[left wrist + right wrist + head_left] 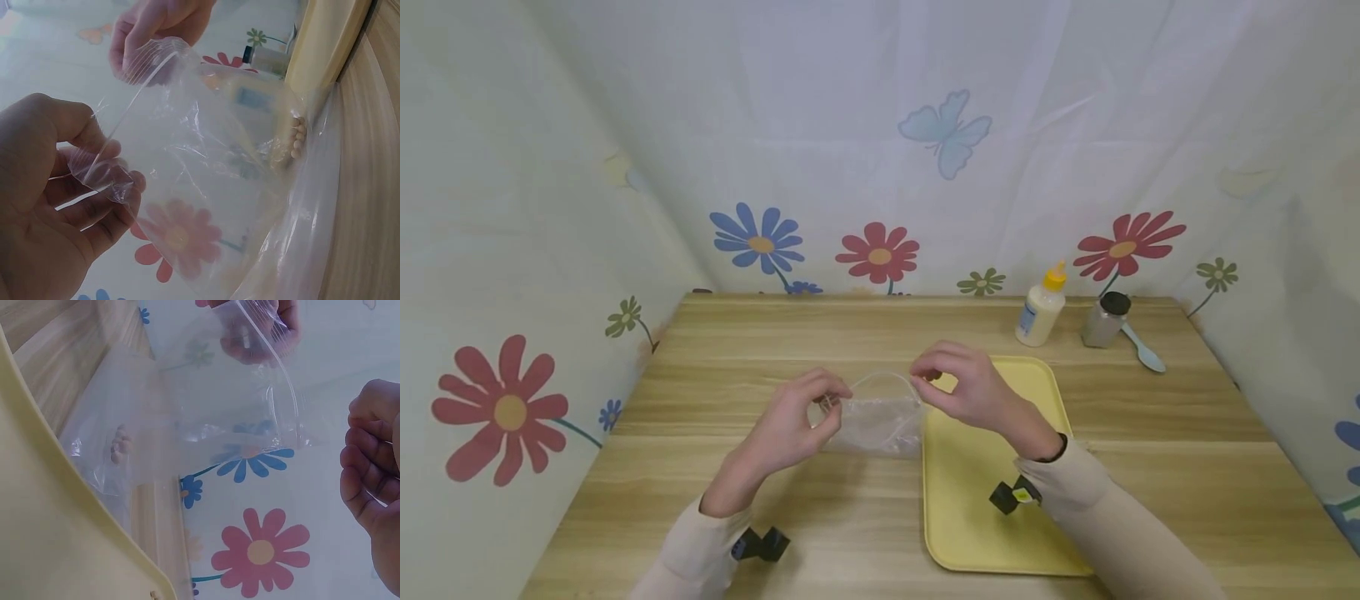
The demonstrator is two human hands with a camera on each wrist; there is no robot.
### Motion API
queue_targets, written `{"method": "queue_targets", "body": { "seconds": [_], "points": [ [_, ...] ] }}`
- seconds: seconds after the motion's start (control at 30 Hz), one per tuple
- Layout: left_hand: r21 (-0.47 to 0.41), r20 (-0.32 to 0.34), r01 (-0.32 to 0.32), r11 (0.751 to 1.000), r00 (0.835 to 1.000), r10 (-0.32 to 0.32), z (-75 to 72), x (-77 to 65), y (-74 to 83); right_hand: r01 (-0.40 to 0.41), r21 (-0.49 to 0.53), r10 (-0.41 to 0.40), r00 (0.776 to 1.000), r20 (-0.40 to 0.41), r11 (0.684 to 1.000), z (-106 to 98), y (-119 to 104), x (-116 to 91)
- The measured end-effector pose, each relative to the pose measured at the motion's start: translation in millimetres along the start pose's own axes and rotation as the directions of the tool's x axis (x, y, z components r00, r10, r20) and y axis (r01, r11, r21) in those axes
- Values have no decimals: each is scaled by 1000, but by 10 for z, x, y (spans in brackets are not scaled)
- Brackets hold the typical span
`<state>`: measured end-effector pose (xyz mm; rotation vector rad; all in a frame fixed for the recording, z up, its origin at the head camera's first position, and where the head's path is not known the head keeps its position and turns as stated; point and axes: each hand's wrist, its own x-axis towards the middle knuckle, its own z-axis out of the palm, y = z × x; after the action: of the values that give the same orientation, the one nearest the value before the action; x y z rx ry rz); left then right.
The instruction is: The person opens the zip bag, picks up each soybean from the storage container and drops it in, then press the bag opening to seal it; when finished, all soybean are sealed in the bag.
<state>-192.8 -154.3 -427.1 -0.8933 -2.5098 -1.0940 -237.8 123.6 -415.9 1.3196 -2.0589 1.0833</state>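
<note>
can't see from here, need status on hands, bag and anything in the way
Left hand pinching bag by one corner. Right hand near opposite corner, contact unclear. Pale beads low in bag. Yellow tray close beside, no obvious block.

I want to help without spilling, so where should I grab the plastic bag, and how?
Probably pinch the plastic bag by its ridged top edge, at the corner near the right hand, coming from the right. The left hand holds the other corner, that edge is up, and the little beige balls sit low inside.
</note>
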Motion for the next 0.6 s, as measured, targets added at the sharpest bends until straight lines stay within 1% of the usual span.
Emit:
{"method": "queue_targets", "body": {
  "seconds": [0.23, 0.47, 0.6],
  "points": [
    [-2, -9, -15, 1000, 1000, 15, 0, 17, -5, -14, 14, 14, 1000, 14, 1000, 49, -36, 66],
    [-9, -6, -17, 1000, 1000, 17, -1, 12, 10, -38, 23, 38, 999, 36, 999, 68, -43, 55],
    [-6, -10, -17, 1000, 1000, 17, -1, 9, 19, -48, 14, 47, 998, 32, 999, 58, -43, 43]
  ]
}}
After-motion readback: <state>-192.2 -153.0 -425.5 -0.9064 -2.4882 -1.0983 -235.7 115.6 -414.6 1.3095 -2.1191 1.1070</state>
